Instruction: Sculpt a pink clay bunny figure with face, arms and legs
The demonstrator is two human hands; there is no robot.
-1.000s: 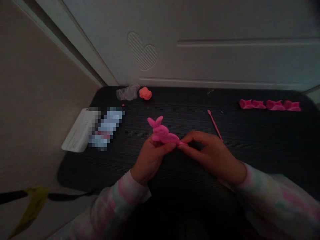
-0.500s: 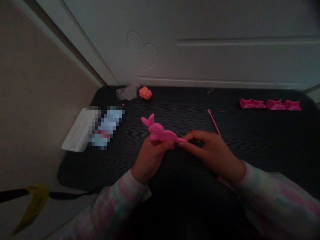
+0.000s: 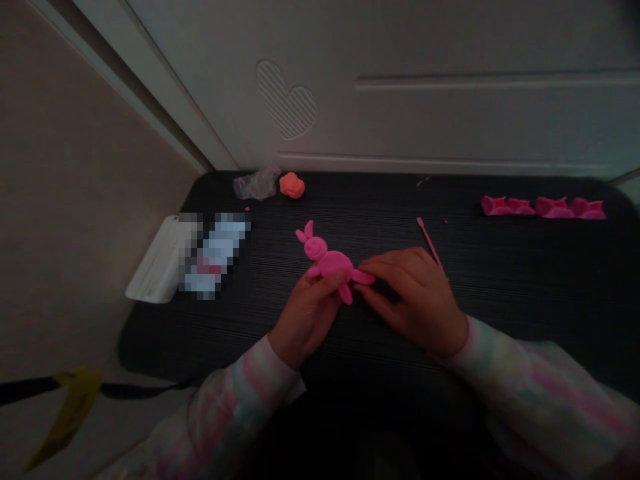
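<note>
From my seat, far from this dim room, I see a pale panel [image 3: 465, 123] filling the back, with a ribbed heart [image 3: 287, 100] raised on its face. Against it stands a dark, wood-grained table [image 3: 210, 333] with rounded corners. Two sleeves [image 3: 250, 380] in soft pink, green and white reach in from my lower edge. The left hand [image 3: 307, 317] grips the pink rabbit figure [image 3: 336, 264] over the middle of the table, its thumb laid across the figure's belly. The right hand [image 3: 417, 300] has thumb and fingers curved about the figure's outstretched leg; I cannot tell whether they pinch it. At lower left I get a yellow strip [image 3: 70, 407] on a black band. A flat white piece [image 3: 155, 267] lies at the table's left edge, touching or just beside a pixelated packet [image 3: 215, 257] whose print I cannot read. Far right, a row of pink cups [image 3: 545, 207] lies near the back edge. The figure itself leans left, two ears up, a smile marked on its face, a second leg hanging below the left thumb. Behind it, a clear wrapper [image 3: 257, 184] sits just beside an orange lump [image 3: 293, 185]. A thin pink tool [image 3: 431, 243] slants down behind the right hand, and smallest are two specks, a pink crumb [image 3: 247, 209] near the wrapper and a darker crumb [image 3: 446, 221] beside the tool.
</note>
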